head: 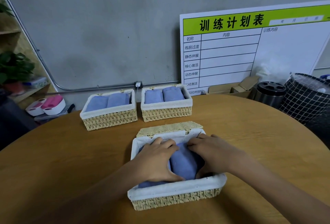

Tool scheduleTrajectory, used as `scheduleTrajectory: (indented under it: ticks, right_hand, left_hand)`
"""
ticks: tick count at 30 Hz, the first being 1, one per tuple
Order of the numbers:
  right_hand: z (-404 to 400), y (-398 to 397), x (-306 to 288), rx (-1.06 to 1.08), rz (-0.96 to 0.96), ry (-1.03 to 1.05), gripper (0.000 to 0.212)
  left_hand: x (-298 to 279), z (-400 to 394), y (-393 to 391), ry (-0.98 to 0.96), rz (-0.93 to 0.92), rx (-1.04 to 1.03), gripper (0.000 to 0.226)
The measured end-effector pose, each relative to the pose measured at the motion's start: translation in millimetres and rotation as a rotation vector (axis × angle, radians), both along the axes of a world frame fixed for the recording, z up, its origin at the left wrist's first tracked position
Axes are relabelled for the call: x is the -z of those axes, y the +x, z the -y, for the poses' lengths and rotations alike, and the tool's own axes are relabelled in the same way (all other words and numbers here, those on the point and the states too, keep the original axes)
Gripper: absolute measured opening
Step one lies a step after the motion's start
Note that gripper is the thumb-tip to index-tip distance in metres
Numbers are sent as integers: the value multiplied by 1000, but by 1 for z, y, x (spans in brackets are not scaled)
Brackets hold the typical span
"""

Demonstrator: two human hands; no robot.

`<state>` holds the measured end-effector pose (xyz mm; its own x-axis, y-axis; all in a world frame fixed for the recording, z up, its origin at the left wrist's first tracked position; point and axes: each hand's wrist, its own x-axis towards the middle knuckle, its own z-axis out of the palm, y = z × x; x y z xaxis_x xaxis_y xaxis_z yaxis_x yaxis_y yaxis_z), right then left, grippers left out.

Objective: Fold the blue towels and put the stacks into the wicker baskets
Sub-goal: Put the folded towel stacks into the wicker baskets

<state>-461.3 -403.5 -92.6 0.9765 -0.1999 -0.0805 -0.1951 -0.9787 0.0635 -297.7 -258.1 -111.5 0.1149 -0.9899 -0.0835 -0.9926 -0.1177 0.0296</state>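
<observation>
A wicker basket with a white cloth lining stands near the table's front edge. Folded blue towels lie inside it. My left hand lies flat on the left towel, fingers spread, thumb along the towel's near edge. My right hand presses on the right side of the towels, with its fingers reaching the basket's far wall. Two more lined wicker baskets stand further back, the left one and the right one. Each holds two folded blue towels side by side.
The round wooden table carries only the three baskets. A white planning board leans on the grey wall at the back right. A steel bin and a checked black hamper stand beyond the table's right edge. Plants and bowls sit at the left.
</observation>
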Motion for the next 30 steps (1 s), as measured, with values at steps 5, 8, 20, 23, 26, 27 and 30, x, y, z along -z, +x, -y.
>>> scheduleTrajectory:
  ticks: [5, 8, 20, 23, 26, 27, 30]
  right_hand:
    - [1, 0, -2, 12, -6, 46, 66]
    - [1, -1, 1, 22, -8, 67, 64]
    - [18, -19, 0, 75, -60, 29, 69]
    - [38, -47, -3, 128, -80, 12, 73]
    - [62, -85, -5, 180, -48, 21, 79]
    - [68, -98, -5, 192, -10, 51, 81]
    - [80, -132, 2, 268, 212, 206, 76]
  left_hand:
    - [1, 0, 1, 25, -14, 1, 98]
    - [1, 0, 2, 28, -17, 2, 96]
    - [-34, -26, 13, -153, -211, -29, 66]
    - [-40, -32, 3, -136, -139, -115, 86]
    - [-30, -22, -16, -15, -464, -199, 117]
    - [-24, -16, -23, -7, -544, -191, 123]
    - [-9, 6, -50, 0, -649, -127, 131]
